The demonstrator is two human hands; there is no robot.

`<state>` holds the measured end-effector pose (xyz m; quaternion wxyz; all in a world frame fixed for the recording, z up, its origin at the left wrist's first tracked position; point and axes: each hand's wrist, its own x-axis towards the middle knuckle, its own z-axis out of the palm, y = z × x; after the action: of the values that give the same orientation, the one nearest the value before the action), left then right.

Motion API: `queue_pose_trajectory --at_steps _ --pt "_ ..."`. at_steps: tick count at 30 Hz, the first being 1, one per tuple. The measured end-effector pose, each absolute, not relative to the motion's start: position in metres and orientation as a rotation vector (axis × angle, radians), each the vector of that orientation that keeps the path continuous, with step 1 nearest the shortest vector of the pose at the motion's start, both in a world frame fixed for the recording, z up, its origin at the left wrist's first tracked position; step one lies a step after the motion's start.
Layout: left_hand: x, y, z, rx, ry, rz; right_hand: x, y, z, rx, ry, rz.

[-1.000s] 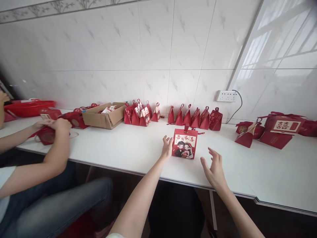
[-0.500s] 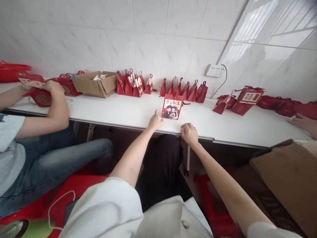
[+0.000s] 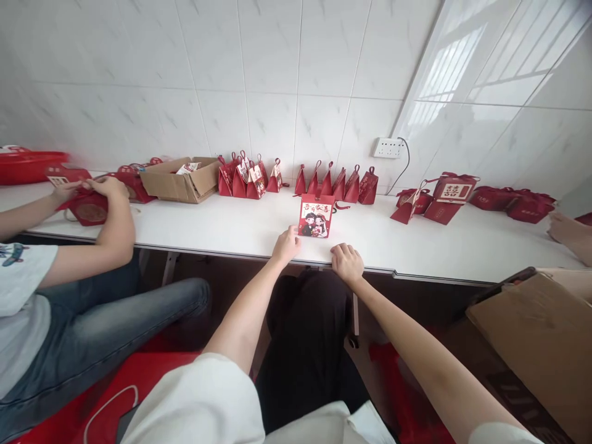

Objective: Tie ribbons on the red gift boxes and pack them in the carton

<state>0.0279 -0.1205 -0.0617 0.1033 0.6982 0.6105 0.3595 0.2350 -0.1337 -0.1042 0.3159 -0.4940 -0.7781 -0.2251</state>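
Observation:
A red gift box (image 3: 315,217) with a cartoon wedding couple on its cream front stands upright on the white table, near the front edge. At its lower left side, my left hand (image 3: 286,245) has its fingers closed against the box's edge. My right hand (image 3: 348,262) rests on the table's front edge, right of the box, its fingers curled and nothing visible in them. Just behind the box lies a dark red ribbon (image 3: 341,207).
Red ribbon-topped boxes (image 3: 352,185) line the wall, with another group (image 3: 250,180) beside an open carton (image 3: 182,180). More red boxes (image 3: 456,190) stand right. At left, a co-worker's hands (image 3: 108,185) handle a red box. Another person's hand (image 3: 567,229) is far right, above a large carton (image 3: 536,333).
The view has tilted up slightly, so everything sits lower. My hands and the box keep nearly the same places. The hand at far right has lifted and curled.

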Motion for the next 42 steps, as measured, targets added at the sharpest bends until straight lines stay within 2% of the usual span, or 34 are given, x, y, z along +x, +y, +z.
queue_pose_trajectory --at_steps 12,26,42 --pt "0.024 -0.12 -0.068 2.121 1.814 1.085 0.233 -0.132 -0.108 -1.132 -2.003 -0.677" --pt "0.021 -0.122 -0.071 2.233 1.727 1.12 0.233 -0.13 -0.111 -1.146 -2.009 -0.674" --pt "0.02 -0.125 -0.072 2.232 1.856 1.04 0.234 -0.129 -0.111 -1.09 -2.0 -0.689"
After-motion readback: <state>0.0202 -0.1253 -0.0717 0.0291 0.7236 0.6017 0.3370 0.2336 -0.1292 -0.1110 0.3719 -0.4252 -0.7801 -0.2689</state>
